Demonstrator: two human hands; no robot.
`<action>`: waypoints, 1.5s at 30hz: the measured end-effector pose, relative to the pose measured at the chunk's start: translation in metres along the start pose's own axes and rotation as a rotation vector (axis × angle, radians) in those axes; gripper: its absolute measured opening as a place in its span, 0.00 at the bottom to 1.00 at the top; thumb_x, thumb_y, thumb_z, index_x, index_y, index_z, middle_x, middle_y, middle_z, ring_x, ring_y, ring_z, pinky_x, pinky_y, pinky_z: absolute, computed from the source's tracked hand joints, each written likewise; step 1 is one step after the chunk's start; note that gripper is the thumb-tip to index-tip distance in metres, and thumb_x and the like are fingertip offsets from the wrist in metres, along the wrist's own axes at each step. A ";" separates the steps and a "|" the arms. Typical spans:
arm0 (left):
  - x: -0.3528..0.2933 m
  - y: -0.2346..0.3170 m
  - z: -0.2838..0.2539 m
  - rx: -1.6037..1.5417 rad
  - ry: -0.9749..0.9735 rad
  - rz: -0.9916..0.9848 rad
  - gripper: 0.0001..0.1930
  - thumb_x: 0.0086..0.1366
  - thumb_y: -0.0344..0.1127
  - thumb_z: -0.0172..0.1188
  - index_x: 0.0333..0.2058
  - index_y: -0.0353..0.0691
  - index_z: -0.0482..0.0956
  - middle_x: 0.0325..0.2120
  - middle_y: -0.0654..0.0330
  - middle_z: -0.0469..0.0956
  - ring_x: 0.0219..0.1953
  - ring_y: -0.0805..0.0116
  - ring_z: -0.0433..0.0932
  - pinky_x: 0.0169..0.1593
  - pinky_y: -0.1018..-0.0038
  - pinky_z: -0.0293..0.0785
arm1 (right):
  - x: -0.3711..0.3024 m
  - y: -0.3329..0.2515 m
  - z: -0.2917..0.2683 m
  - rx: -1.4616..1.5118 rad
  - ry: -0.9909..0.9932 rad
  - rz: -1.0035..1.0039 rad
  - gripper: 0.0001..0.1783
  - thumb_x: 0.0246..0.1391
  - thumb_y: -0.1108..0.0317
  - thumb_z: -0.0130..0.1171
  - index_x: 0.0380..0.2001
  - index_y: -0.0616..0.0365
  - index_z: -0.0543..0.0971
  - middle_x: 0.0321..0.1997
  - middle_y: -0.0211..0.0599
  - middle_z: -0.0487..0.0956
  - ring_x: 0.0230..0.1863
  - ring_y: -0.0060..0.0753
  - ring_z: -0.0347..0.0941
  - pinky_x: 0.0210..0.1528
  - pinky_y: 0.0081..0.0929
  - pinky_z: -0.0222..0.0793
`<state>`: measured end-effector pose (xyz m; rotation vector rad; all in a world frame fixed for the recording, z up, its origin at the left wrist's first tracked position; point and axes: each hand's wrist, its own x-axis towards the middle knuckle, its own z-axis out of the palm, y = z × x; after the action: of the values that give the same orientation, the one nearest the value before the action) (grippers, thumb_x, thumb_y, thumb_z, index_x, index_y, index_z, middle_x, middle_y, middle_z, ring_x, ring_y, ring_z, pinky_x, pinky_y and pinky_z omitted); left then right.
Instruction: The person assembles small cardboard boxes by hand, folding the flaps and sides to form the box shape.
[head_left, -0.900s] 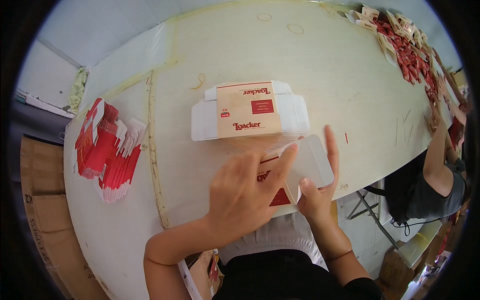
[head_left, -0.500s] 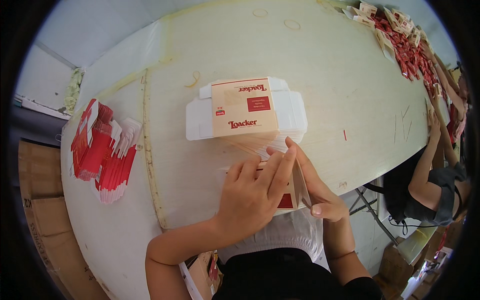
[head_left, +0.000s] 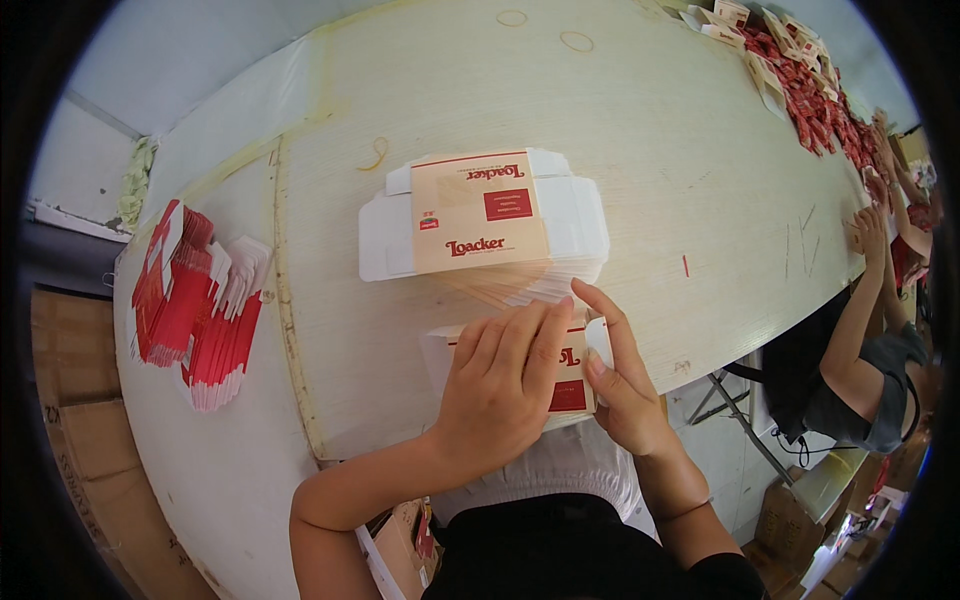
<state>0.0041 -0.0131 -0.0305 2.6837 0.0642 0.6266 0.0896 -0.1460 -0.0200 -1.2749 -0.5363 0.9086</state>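
Near the table's front edge lies a cream and red folding carton, partly hidden under my hands. My left hand rests across its top, fingers stretched out and side by side. At the carton's right end is my right hand, its thumb pressed on the white end flap and its fingers curved behind. Just beyond my hands sits a fanned stack of flat cream cartons with white flaps spread at both sides.
Stacks of flat red cartons lie on the table at left. Rubber bands are scattered about. At far right, another person's hands are near a heap of red wrapped packets and open cartons. Brown cardboard boxes stand at lower left.
The carton's right end flap has turned inward, and my right thumb has moved up onto it. My left hand stays on top. The view has shifted slightly.
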 end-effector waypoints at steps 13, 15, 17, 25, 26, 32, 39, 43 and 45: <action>0.001 0.009 0.026 0.122 0.195 0.079 0.24 0.56 0.32 0.56 0.52 0.31 0.71 0.46 0.53 0.71 0.46 0.59 0.71 0.51 0.62 0.62 | 0.001 0.035 0.015 -0.371 0.207 -0.335 0.37 0.61 0.61 0.38 0.65 0.75 0.44 0.66 0.67 0.54 0.66 0.58 0.55 0.67 0.40 0.47; 0.001 0.007 0.029 0.152 0.206 0.069 0.25 0.55 0.33 0.57 0.53 0.31 0.71 0.46 0.54 0.71 0.46 0.59 0.71 0.50 0.63 0.62 | 0.006 0.031 0.014 -0.415 0.175 -0.364 0.35 0.63 0.61 0.35 0.65 0.77 0.44 0.67 0.67 0.53 0.67 0.59 0.53 0.68 0.41 0.46; 0.002 0.002 0.031 0.159 0.176 0.051 0.27 0.54 0.35 0.59 0.53 0.32 0.71 0.46 0.56 0.71 0.46 0.60 0.70 0.50 0.64 0.62 | 0.006 0.032 0.008 -0.410 0.124 -0.309 0.34 0.64 0.62 0.34 0.65 0.76 0.45 0.67 0.65 0.54 0.68 0.57 0.52 0.68 0.39 0.46; 0.011 -0.013 -0.004 0.034 -0.165 -0.049 0.39 0.37 0.47 0.71 0.52 0.43 0.74 0.37 0.59 0.74 0.37 0.61 0.74 0.37 0.65 0.71 | 0.006 0.017 -0.023 -0.071 0.191 -0.078 0.33 0.63 0.67 0.37 0.67 0.69 0.46 0.68 0.57 0.56 0.68 0.43 0.55 0.67 0.31 0.46; 0.008 -0.014 -0.001 0.027 -0.175 -0.066 0.39 0.36 0.47 0.72 0.52 0.44 0.74 0.36 0.60 0.74 0.34 0.61 0.75 0.35 0.66 0.72 | 0.005 0.014 -0.022 -0.176 0.186 -0.090 0.34 0.62 0.68 0.38 0.68 0.69 0.44 0.68 0.57 0.57 0.67 0.44 0.55 0.67 0.31 0.47; 0.002 -0.012 0.007 0.006 -0.048 -0.024 0.37 0.33 0.42 0.71 0.49 0.42 0.76 0.31 0.61 0.73 0.27 0.64 0.72 0.29 0.70 0.71 | 0.006 0.002 -0.029 -0.541 0.041 -0.059 0.39 0.57 0.73 0.42 0.68 0.67 0.41 0.67 0.59 0.58 0.67 0.48 0.55 0.67 0.34 0.47; 0.003 -0.009 -0.001 -0.053 -0.188 -0.003 0.42 0.36 0.47 0.73 0.54 0.41 0.72 0.42 0.56 0.70 0.39 0.58 0.71 0.42 0.64 0.70 | -0.003 -0.001 -0.045 -0.494 -0.062 -0.014 0.41 0.57 0.71 0.44 0.69 0.66 0.39 0.69 0.58 0.52 0.71 0.48 0.47 0.70 0.35 0.38; 0.028 -0.013 -0.034 -0.237 -0.202 -0.030 0.47 0.41 0.52 0.73 0.59 0.40 0.65 0.56 0.50 0.61 0.56 0.51 0.64 0.57 0.60 0.64 | -0.009 -0.022 -0.106 -0.374 0.119 0.079 0.41 0.61 0.57 0.45 0.68 0.64 0.41 0.70 0.52 0.53 0.69 0.44 0.53 0.67 0.38 0.51; 0.048 -0.029 -0.051 -0.236 -0.192 -0.074 0.48 0.41 0.51 0.74 0.60 0.40 0.64 0.59 0.49 0.60 0.60 0.49 0.61 0.60 0.59 0.62 | -0.012 -0.046 -0.168 0.141 0.380 -0.093 0.40 0.61 0.50 0.44 0.68 0.61 0.46 0.68 0.49 0.56 0.64 0.42 0.61 0.61 0.39 0.61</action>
<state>0.0261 0.0381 0.0204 2.4860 0.0347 0.3287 0.2265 -0.2535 -0.0152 -1.2448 -0.2256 0.5947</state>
